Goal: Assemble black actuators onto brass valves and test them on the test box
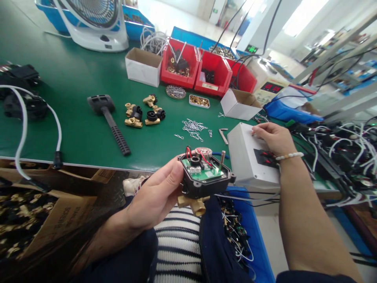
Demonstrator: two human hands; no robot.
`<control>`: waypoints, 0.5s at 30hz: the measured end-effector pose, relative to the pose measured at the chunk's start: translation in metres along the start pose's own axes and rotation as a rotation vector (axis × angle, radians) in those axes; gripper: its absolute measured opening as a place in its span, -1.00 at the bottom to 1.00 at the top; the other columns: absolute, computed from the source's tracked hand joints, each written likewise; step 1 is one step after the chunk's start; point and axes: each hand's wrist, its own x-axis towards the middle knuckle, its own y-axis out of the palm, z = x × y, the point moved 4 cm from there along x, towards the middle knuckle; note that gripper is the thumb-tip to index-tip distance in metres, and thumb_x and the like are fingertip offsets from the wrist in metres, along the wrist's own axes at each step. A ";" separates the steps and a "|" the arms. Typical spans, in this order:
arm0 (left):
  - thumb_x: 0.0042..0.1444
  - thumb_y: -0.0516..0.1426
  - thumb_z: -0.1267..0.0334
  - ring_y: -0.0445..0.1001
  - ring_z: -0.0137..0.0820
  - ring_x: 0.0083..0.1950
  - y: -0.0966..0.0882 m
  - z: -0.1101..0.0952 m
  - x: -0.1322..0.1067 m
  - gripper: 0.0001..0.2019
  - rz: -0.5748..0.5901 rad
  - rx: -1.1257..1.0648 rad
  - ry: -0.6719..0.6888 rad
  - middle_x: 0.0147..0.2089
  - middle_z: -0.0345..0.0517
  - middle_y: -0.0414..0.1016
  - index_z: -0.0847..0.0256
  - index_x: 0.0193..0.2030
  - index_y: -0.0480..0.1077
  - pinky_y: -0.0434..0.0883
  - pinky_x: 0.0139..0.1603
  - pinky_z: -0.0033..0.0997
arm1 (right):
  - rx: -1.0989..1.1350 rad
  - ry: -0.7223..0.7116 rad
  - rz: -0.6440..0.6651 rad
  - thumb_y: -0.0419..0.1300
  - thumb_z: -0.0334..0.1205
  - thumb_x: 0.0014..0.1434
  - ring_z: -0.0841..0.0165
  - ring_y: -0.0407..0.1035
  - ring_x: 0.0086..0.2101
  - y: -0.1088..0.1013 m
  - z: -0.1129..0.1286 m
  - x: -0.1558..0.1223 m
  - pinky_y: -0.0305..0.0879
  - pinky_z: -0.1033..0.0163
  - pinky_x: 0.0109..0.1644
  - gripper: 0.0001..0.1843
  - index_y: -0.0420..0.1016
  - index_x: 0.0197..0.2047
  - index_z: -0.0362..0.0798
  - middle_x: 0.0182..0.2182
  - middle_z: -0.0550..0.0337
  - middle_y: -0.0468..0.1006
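My left hand (161, 188) is closed around a motorized valve: an open black actuator housing (203, 188) with a green circuit board (203, 171), red wires and an upright metal pin. Below the housing sticks out its brass valve body (193, 205). My right hand (273, 137) rests over a grey control box (244, 157), thumb and finger pinched at a small toggle switch (252, 133) on its top. Beside that hand, a black panel with red parts (262, 157) is set into the box. A hex key (224, 135) lies left of the box.
Cotter pins (193, 126) lie scattered on the green table (159, 145). Brass fittings (134, 122) and a black mallet (108, 122) are to the left. Red bins (210, 84), white boxes (144, 72) and a fan (100, 39) stand behind. A blue crate (259, 236) holds wired parts below.
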 end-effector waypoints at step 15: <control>0.29 0.12 0.08 0.40 -0.22 0.28 0.004 -0.003 -0.006 -0.70 0.036 0.065 0.033 0.10 -0.14 0.57 0.04 0.09 0.52 0.31 0.35 -0.25 | 0.003 -0.015 0.026 0.30 -0.26 0.07 0.37 0.32 -0.47 0.000 -0.004 0.003 0.30 0.27 -0.28 -0.91 0.50 -0.45 -0.04 -0.49 0.24 0.53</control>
